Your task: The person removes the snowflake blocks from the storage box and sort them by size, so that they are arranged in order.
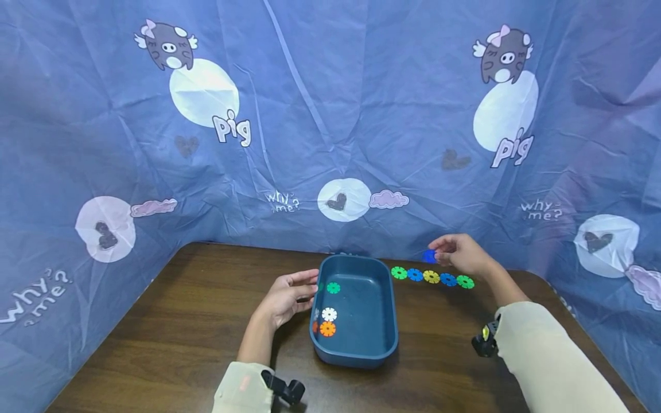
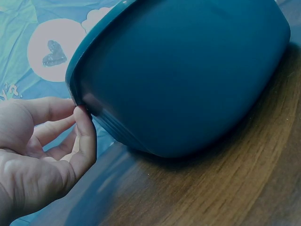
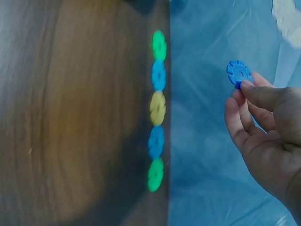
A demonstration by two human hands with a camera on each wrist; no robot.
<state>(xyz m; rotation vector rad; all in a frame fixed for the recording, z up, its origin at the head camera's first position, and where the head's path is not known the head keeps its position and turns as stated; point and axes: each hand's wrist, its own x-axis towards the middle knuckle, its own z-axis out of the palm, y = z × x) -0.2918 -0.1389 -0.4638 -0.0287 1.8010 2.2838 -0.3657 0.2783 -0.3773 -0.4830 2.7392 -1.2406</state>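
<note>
In the head view my left hand (image 1: 284, 298) is at the left side of a dark blue plastic tub (image 1: 356, 358). Thumb and fingertips meet at the tub's rim (image 2: 77, 61) in the left wrist view and pinch it. My right hand (image 1: 465, 254) pinches a blue notched disc (image 3: 240, 73) between thumb and fingers, raised beyond a row of similar discs. That row runs green (image 1: 399, 272), blue (image 1: 415, 275), yellow (image 1: 431, 277), blue (image 1: 448, 279), green (image 1: 465, 281), edges close together. Inside the tub lie a green disc (image 1: 333, 288), a white disc (image 1: 329, 314) and an orange disc (image 1: 327, 328).
The brown wooden table (image 1: 206, 310) carries the tub and the row. A blue printed cloth (image 1: 310, 115) hangs behind and along both sides of the table. The row lies near the table's back edge, to the right of the tub.
</note>
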